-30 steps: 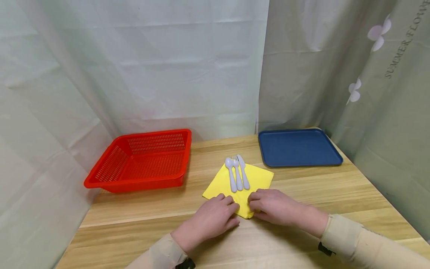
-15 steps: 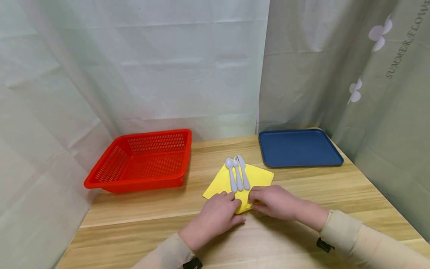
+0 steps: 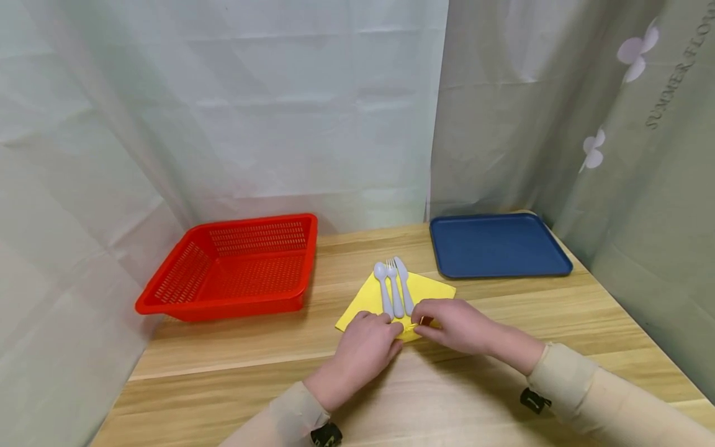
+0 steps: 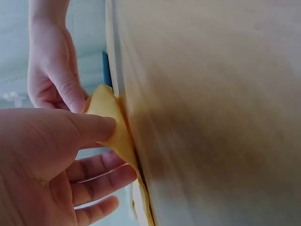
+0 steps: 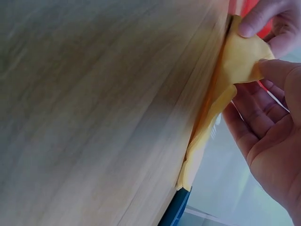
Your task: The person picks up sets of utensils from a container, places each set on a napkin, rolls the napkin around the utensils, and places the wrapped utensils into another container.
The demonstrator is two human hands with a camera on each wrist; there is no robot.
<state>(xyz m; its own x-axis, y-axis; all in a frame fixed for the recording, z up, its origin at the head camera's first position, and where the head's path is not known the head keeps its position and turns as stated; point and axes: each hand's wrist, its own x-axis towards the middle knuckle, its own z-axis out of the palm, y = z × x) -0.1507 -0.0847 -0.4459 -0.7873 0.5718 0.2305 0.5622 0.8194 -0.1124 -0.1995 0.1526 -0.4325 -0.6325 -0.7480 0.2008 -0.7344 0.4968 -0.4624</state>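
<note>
A yellow napkin (image 3: 363, 301) lies on the wooden table, its near corner folded up toward the cutlery. Side by side on it rest a pale lilac spoon (image 3: 380, 270), a fork (image 3: 395, 294) and a knife (image 3: 403, 276), heads past the far edge. My left hand (image 3: 365, 347) pinches the folded near edge; in the left wrist view its thumb presses on the raised yellow fold (image 4: 117, 129). Just to the right, my right hand (image 3: 458, 326) pinches the same fold between thumb and fingers, as the right wrist view shows. Both hands are close to the cutlery handles.
At the back left stands a red perforated basket (image 3: 223, 308) with nothing in it. A flat blue tray (image 3: 497, 245) lies at the back right. Pale curtains (image 3: 279, 124) hang behind and beside the table (image 3: 234, 366).
Both hands have moved forward, away from the body, carrying the napkin's near corner up and over toward the handles. The spoon, fork and knife have stayed in place.
</note>
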